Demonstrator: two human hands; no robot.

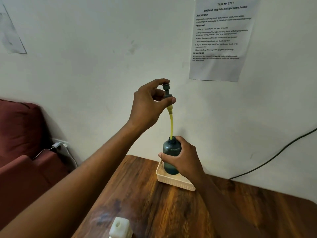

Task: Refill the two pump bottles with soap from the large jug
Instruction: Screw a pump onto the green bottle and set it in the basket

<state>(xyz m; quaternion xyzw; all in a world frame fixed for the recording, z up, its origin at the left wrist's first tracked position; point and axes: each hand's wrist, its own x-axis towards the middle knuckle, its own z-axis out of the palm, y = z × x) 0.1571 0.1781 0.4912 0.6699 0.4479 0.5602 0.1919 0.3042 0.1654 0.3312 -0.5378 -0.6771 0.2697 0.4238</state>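
Fingers of the left hand (151, 102) pinch the pump head (166, 91) — its yellow tube (171, 124) dips into the bottle's mouth. Right hand (184, 158) grips the dark bottle (171, 150) above the cream basket (173, 182) on the wooden table (171, 212); the jug (121, 227) stands near — uncapped.

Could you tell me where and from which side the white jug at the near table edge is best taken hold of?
Only the top of the jug shows: an open, uncapped mouth on a squarish white neck, the body cut off by the frame. Probably best to grip below that neck, coming from the side rather than over the top, so the open mouth stays upright. Whether it has a handle cannot be seen.
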